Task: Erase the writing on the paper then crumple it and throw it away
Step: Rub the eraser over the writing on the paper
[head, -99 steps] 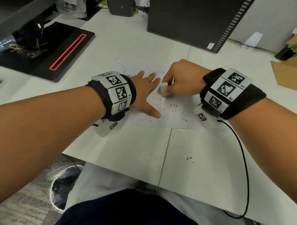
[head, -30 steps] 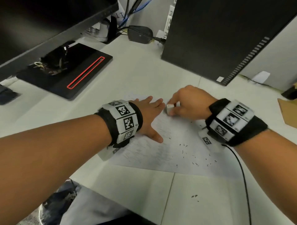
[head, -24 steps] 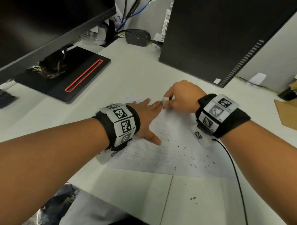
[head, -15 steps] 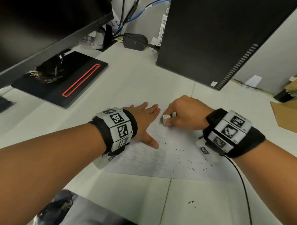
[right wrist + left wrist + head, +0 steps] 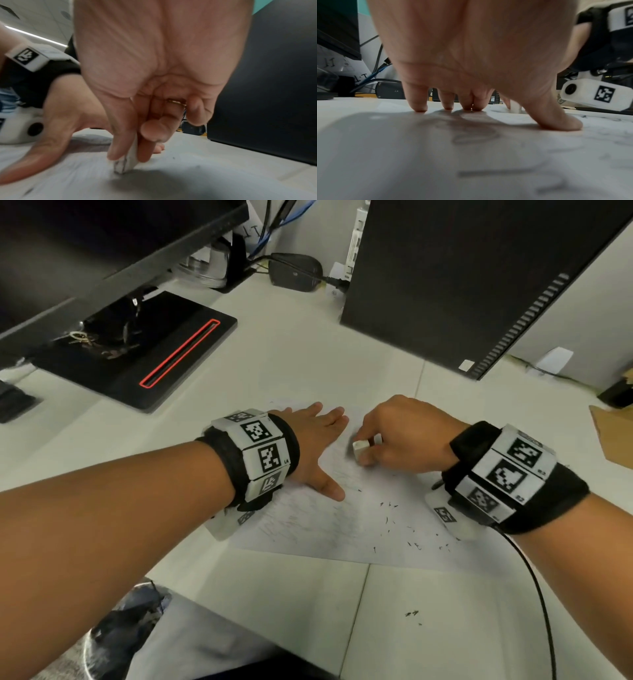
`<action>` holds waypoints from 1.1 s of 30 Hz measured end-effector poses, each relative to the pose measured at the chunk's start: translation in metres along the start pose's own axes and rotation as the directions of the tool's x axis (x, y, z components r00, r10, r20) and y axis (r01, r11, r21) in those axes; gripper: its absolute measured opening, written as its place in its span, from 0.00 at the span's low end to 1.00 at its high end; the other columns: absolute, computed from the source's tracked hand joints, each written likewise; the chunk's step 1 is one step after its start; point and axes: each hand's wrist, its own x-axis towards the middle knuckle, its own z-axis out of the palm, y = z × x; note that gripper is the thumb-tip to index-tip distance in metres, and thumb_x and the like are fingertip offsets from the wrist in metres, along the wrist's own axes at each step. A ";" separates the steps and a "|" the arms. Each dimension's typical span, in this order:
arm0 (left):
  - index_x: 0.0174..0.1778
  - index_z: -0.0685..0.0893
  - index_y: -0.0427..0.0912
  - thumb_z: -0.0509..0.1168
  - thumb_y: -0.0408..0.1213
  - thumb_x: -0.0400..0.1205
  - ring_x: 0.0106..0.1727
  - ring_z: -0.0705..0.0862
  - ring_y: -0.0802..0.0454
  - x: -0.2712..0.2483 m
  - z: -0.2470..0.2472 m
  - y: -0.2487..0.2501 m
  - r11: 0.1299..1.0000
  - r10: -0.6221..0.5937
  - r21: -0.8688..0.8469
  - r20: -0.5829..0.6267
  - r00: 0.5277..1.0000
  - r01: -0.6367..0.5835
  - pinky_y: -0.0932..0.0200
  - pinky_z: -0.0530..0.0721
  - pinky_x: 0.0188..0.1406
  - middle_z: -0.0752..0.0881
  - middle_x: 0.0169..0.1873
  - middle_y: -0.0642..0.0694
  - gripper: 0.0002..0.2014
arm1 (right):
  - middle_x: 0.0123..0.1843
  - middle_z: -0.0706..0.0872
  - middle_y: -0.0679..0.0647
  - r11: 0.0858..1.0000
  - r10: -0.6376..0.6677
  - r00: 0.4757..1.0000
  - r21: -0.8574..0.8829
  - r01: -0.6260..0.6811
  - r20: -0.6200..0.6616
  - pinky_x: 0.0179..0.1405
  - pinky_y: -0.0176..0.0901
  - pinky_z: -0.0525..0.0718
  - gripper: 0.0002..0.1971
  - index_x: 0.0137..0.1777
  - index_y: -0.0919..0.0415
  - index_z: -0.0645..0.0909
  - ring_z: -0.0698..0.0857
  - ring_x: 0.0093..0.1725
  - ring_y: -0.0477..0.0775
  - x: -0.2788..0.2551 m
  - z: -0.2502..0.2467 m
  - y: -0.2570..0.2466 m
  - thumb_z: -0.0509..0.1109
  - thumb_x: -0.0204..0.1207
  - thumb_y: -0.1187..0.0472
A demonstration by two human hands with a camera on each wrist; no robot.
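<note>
A white sheet of paper (image 5: 342,529) with faint pencil writing lies flat on the white desk. My left hand (image 5: 318,446) presses on it with straight, spread fingers (image 5: 419,102), thumb out to the right. Beside it, my right hand (image 5: 397,436) pinches a small white eraser (image 5: 360,447) between thumb and fingers, and the eraser (image 5: 125,163) tip touches the paper (image 5: 171,182). Dark eraser crumbs (image 5: 411,532) are scattered over the sheet's right half.
A black computer tower (image 5: 462,275) stands behind the paper on the right. A black monitor base (image 5: 144,357) with a red-lined slot sits at the back left under a monitor. A bin (image 5: 113,638) with a dark liner shows below the desk's near-left edge. Cardboard (image 5: 613,436) lies far right.
My right hand has been rubbing the eraser back and forth near the sheet's top middle. My left hand has stayed pressed on the paper. The head view has shifted slightly.
</note>
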 end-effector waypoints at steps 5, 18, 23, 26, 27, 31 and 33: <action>0.85 0.34 0.48 0.60 0.78 0.67 0.85 0.36 0.48 -0.002 -0.001 0.000 1.000 0.011 0.007 0.004 1.000 -0.011 0.38 0.48 0.83 0.33 0.84 0.54 0.63 | 0.43 0.93 0.52 0.990 0.137 0.980 0.043 -0.132 -0.145 0.45 0.51 0.90 0.11 0.46 0.55 0.93 0.90 0.45 0.55 0.034 -0.016 0.013 0.75 0.78 0.47; 0.85 0.34 0.48 0.61 0.77 0.68 0.85 0.36 0.48 -0.001 -0.001 0.002 1.000 -0.005 0.009 0.001 1.000 0.005 0.37 0.49 0.83 0.33 0.84 0.55 0.62 | 0.41 0.93 0.46 0.999 0.037 0.996 -0.005 -0.037 0.085 0.46 0.47 0.90 0.05 0.50 0.47 0.94 0.88 0.41 0.48 -0.001 -0.012 -0.012 0.77 0.78 0.52; 0.85 0.34 0.48 0.60 0.78 0.68 0.85 0.37 0.48 -0.003 -0.002 0.001 1.000 0.004 0.009 0.000 1.000 -0.004 0.37 0.48 0.83 0.35 0.84 0.54 0.62 | 0.43 0.94 0.51 0.988 0.148 0.984 0.053 -0.143 -0.103 0.44 0.47 0.90 0.08 0.50 0.51 0.94 0.90 0.44 0.53 0.042 -0.024 0.007 0.79 0.76 0.50; 0.85 0.33 0.49 0.60 0.78 0.67 0.85 0.36 0.48 -0.002 -0.002 0.001 1.000 0.000 0.000 0.005 1.000 0.000 0.37 0.48 0.82 0.34 0.84 0.55 0.62 | 0.42 0.93 0.51 0.990 0.135 0.982 0.060 -0.128 -0.131 0.42 0.47 0.89 0.08 0.49 0.52 0.94 0.89 0.43 0.54 0.041 -0.016 0.010 0.77 0.77 0.50; 0.85 0.34 0.50 0.61 0.78 0.67 0.85 0.36 0.48 -0.001 -0.002 0.001 1.000 -0.002 -0.007 0.005 1.000 0.002 0.36 0.48 0.82 0.34 0.84 0.55 0.62 | 0.43 0.93 0.52 0.991 0.121 0.984 0.068 -0.113 -0.131 0.45 0.50 0.90 0.08 0.49 0.52 0.94 0.89 0.44 0.55 0.035 -0.011 0.008 0.77 0.77 0.50; 0.85 0.33 0.49 0.60 0.78 0.67 0.85 0.36 0.48 0.000 -0.001 0.000 1.000 -0.010 0.010 0.013 1.000 0.010 0.35 0.49 0.82 0.33 0.84 0.56 0.63 | 0.44 0.93 0.44 0.991 0.039 0.999 0.128 -0.038 -0.010 0.49 0.48 0.90 0.05 0.46 0.46 0.93 0.89 0.45 0.47 0.000 0.004 -0.004 0.77 0.78 0.49; 0.85 0.33 0.49 0.61 0.78 0.67 0.85 0.36 0.48 0.001 -0.001 0.002 1.000 -0.012 0.016 0.009 1.000 0.012 0.34 0.50 0.82 0.32 0.84 0.56 0.62 | 0.39 0.92 0.39 0.990 -0.007 0.995 0.139 -0.006 0.096 0.42 0.39 0.85 0.06 0.40 0.40 0.88 0.87 0.41 0.40 -0.014 0.004 -0.010 0.77 0.79 0.51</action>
